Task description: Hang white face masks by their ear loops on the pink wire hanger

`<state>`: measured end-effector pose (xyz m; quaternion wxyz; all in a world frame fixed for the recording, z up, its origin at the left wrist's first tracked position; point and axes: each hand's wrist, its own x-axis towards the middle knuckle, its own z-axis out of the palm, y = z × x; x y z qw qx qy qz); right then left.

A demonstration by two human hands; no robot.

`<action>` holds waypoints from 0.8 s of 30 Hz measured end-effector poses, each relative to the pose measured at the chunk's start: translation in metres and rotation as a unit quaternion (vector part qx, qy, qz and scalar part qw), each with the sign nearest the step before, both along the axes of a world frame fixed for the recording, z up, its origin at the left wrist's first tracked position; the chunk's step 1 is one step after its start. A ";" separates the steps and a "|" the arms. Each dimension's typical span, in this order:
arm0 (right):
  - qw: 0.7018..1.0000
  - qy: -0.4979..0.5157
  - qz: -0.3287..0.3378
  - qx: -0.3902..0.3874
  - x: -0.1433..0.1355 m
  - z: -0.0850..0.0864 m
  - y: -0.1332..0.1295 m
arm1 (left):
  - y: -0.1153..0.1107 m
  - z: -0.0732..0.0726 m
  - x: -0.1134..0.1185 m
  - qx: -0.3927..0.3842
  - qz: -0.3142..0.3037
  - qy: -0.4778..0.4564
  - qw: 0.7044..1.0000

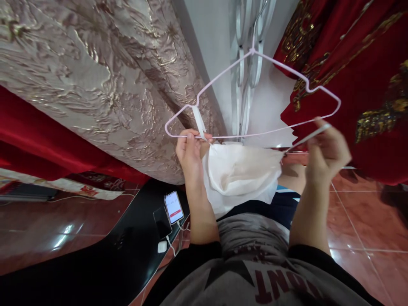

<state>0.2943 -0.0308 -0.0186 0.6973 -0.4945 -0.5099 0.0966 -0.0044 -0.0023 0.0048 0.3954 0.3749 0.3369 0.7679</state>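
Note:
A pale pink hanger (255,135) hangs by its hook in front of a metal stand. From its left notch a white strap (199,122) runs down to a white cloth garment (244,170). My left hand (191,153) is closed on the hanger's lower bar and the foot of that strap. On the right, my right hand (328,153) pinches the other white strap (306,139), pulled taut up and right from the garment's corner, near the bar's right end. This strap is off the right notch.
Embossed beige fabric (95,76) hangs at the left, red fabric with gold trim (360,89) at the right. Below left, a black table (79,259) bears a lit phone (173,207), a dark phone (162,222), a white case (162,247) and cables.

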 end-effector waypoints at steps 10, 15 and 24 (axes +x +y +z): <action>0.994 -0.047 0.067 0.074 0.073 0.051 0.058 | 0.005 -0.001 0.000 -0.005 -0.024 -0.012 1.000; 0.988 -0.071 0.108 0.088 0.094 0.036 0.074 | 0.003 0.002 0.000 -0.001 -0.013 -0.026 1.000; 0.924 0.003 -0.189 0.333 0.128 -0.018 0.104 | 0.006 0.004 -0.015 -0.009 -0.026 -0.005 1.000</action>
